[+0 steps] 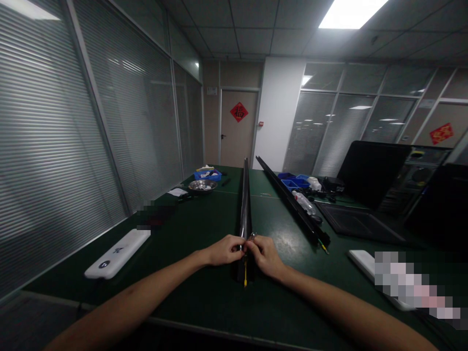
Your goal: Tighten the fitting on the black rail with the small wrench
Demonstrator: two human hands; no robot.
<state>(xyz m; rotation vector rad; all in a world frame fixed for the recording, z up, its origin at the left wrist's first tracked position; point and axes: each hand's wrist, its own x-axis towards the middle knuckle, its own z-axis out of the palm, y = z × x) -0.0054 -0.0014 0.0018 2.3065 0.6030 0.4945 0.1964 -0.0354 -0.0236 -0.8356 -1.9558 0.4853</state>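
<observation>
A long black rail (245,200) lies lengthwise down the middle of the dark green table (204,292), its near end showing a yellow wire tip (245,280). Both hands meet over that near end. My left hand (224,250) pinches the rail's left side with closed fingers. My right hand (265,254) is closed on a small shiny metal part (252,236) held against the rail's top. What the part is stays too small to tell.
A second black rail (292,202) runs diagonally to the right. A white flat device (117,253) lies at the left, another white one (365,263) at the right. Further back stand a metal bowl (202,185), blue bins (292,183), a plastic bottle (303,201) and an open laptop (365,195).
</observation>
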